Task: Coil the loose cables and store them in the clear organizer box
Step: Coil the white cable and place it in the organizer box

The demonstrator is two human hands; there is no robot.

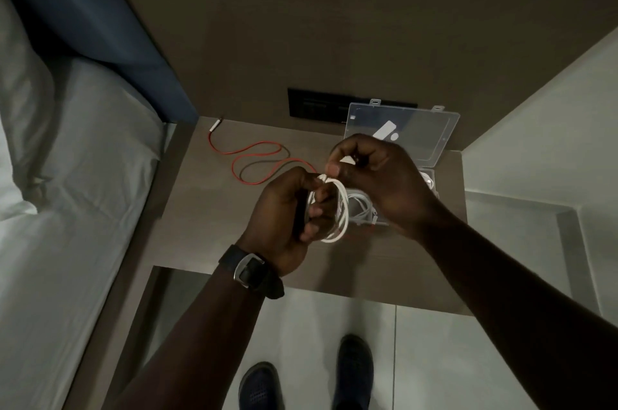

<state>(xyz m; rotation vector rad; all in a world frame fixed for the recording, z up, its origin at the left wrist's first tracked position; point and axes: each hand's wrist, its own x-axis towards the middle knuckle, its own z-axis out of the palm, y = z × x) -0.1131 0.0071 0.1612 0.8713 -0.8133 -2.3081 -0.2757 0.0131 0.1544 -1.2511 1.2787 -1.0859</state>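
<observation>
Dim room. Brown panelled wall (334,25) behind a wood-grain bedside shelf (207,209); black socket plate (311,103) set low in the wall. Bed with white sheet (67,209), blue headboard (100,18). Pale tiled floor (317,326).

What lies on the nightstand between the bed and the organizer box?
In the head view, a loose red cable lies uncoiled between the bed and the organizer box.

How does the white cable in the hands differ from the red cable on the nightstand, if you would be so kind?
The white cable is wound into a tight coil; the red cable lies in loose curves. The white cable is held above the nightstand by the left hand and right hand; the red cable rests on it, untouched. The red cable's white plug shows at its far end; the white cable's ends are hidden by fingers. Neither is in the clear organizer box yet.
</observation>
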